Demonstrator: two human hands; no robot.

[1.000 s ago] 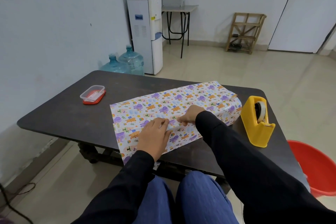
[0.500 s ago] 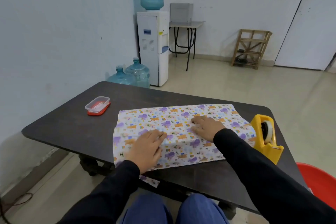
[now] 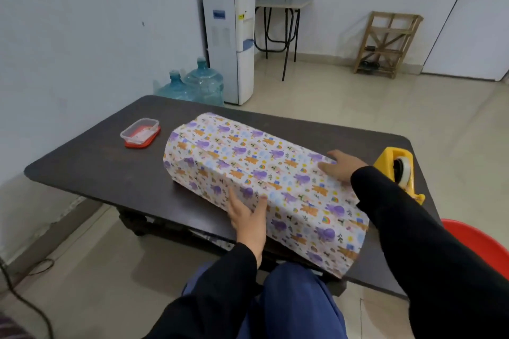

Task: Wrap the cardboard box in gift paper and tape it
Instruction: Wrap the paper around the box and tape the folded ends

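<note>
far left on the dark worktop (image 3: 82, 173) sits a clear plastic tub on a red lid (image 3: 140, 133), well apart from the action. moving in, the gift paper (image 3: 248, 162) lies as a long bundle slanting across the middle of the worktop. its left end is loosely tucked, and its right end flares open past the near edge. the cardboard box itself is hidden inside the paper, and only its blocky shape shows through.

now the left hand (image 3: 249, 220): fingers straight, thumb out, palm pressed flat against the near side of the bundle. the grip is spread and pinches nothing. further right, the right hand (image 3: 340, 166) lies on top of the paper towards its right end, fingers flat and spread. again there is no pinch, just pressure. just beside that wrist stands the yellow tape dispenser (image 3: 399, 170), and a red bucket (image 3: 473, 245) peeks in from the floor at the far right.

the step in hand looks like snugging the sleeve of paper round the box before the ends get closed. whether the long seam is taped cannot be told from here. to do this well, the person should draw the paper taut against the box's edges and run flat fingers along each edge to set a crease. one palm should pin the paper while the other goes for tape, as slack paper may spring open if both lift. the right overhang looks longer than the left, so the box may want sliding that way before folding.
</note>
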